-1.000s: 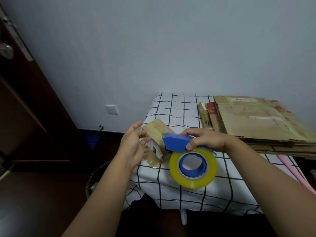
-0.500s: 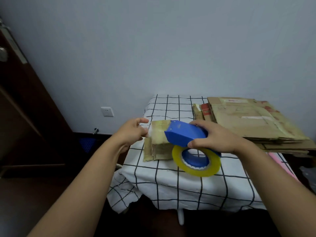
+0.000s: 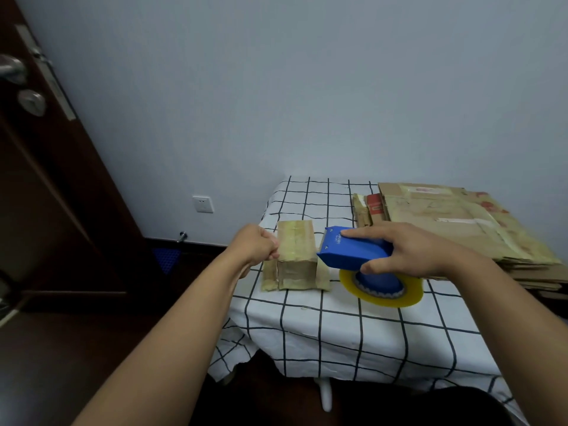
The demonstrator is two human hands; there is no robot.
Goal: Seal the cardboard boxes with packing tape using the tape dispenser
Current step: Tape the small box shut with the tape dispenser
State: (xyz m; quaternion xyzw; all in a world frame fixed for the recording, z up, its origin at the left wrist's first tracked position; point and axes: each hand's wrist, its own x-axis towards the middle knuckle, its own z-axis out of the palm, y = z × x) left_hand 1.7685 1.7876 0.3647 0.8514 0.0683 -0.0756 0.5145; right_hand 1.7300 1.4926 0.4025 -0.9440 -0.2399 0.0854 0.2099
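Now set down squarely on the checked surface, small cardboard box, no longer tilted in the air. Left hand pinching its left edge; right hand gripping blue tape dispenser, nose at box's right edge. Probably ready for taping.

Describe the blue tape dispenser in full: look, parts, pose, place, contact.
The tape dispenser is blue plastic, with a wedge-shaped body and a toothed edge at its left tip. A yellowish tape roll sits on its blue hub below. The right hand grips it from above, tip beside the small cardboard box, over the checked tablecloth.
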